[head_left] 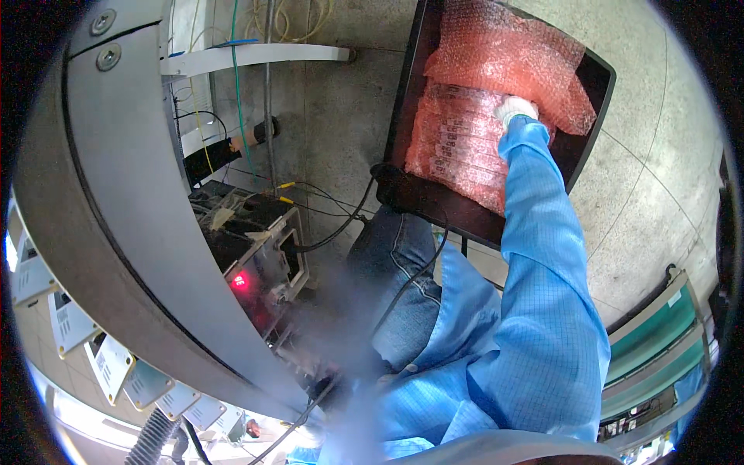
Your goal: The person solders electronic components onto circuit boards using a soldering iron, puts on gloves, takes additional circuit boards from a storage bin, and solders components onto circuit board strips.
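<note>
Head view: right hand [516, 111] at pink bubble wrap [504, 50] inside black bin [603, 84]

Noted right hand (white, apparently gloved) against the wrap, at the meeting of a loose upper layer and a row of flat wrapped packs [457, 143]. Cannot tell state of right grip, holding or merely touching, owing to brightness and small size. Found wrap and packs together in the bin, filling most of it, with dark wall exposed at left and right. Saw dark markings across the packs. Traced blue checked sleeve [546, 225] from lower right over the bin's near rim to the hand.

Could not make out left hand (lower middle blurred); cannot tell its grip.

Located bin just beyond leg in blue jeans [407, 267], over grey tiled floor [349, 108]. To the left, logged equipment box with red lit display [240, 280], black cable [337, 240] between box and bin's near-left corner, and large curved grey frame [147, 170]. At lower left, recorded ribbed hose [151, 440]; at far right, green panels [655, 333].
</note>
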### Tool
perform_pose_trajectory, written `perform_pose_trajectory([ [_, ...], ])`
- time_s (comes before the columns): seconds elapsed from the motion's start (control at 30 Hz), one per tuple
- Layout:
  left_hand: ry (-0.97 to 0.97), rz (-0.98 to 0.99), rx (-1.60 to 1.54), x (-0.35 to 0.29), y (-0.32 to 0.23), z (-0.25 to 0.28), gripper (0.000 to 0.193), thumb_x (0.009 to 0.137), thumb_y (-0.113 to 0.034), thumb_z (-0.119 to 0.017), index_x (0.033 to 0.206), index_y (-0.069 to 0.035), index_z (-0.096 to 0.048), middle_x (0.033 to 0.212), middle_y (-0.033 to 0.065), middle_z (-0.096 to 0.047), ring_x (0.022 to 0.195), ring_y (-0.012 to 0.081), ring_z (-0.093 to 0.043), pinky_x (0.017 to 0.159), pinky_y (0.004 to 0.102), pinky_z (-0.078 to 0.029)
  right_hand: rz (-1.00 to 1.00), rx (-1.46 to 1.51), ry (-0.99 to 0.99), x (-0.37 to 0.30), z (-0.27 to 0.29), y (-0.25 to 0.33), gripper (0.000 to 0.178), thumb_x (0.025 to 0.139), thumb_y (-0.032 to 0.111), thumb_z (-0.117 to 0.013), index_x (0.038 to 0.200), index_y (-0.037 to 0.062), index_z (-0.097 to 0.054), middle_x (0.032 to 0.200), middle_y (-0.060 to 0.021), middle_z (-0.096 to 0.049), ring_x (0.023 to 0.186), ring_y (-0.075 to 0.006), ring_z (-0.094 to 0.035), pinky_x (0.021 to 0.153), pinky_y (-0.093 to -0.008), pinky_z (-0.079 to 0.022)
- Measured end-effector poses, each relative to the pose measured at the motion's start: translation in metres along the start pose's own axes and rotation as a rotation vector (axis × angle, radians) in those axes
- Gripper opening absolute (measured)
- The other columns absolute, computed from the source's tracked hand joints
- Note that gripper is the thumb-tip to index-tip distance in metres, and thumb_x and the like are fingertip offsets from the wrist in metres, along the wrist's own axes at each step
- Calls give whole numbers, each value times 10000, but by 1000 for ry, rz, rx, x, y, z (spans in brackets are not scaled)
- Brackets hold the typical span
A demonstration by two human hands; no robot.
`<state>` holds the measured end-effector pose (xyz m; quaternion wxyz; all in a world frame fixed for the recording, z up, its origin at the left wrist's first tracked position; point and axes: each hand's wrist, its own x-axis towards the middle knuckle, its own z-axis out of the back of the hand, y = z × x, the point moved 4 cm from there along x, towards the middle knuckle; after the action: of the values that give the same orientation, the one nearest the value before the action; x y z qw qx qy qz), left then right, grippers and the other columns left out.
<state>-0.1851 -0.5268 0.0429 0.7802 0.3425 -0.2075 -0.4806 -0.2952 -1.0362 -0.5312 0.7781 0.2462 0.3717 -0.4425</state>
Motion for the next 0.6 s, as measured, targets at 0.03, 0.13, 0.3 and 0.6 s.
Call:
perform_pose_trajectory([
  [0.03, 0, -3, -8, 1, 1, -1, 268, 937, -100, -582, 1145, 69, -574, 1043, 261, -601, 917, 411, -616, 759, 494, -542, -115, 140, -110, 26, -23, -16, 582, 803, 471, -564, 1306, 177, -581, 1429, -138, -475, 1321, -343, -441, 1081, -526, -340],
  [0.13, 10, 4, -3, 4, 1, 3, 260, 939, -100, -579, 1137, 69, -586, 1041, 261, -604, 919, 415, -617, 763, 499, -542, -133, 78, -271, 24, -22, -12, 616, 806, 487, -565, 1330, 161, -559, 1443, -141, -457, 1345, -336, -412, 1091, -530, -324],
  [0.3, 19, 26, -10, 2, -2, 10, 250, 942, -99, -576, 1123, 71, -606, 1037, 261, -610, 922, 421, -617, 769, 507, -543, -91, 87, -168, 18, -6, -20, 564, 826, 470, -554, 1276, 135, -605, 1361, -176, -527, 1248, -341, -512, 1072, -495, -357],
  [0.6, 9, 99, -46, -21, -2, 39, 238, 948, -98, -570, 1098, 73, -642, 1029, 261, -620, 927, 433, -618, 780, 521, -545, 166, 514, -518, -61, 2, -18, 221, 879, 224, -517, 1022, 175, -678, 983, -189, -664, 906, -402, -631, 819, -472, -490],
])
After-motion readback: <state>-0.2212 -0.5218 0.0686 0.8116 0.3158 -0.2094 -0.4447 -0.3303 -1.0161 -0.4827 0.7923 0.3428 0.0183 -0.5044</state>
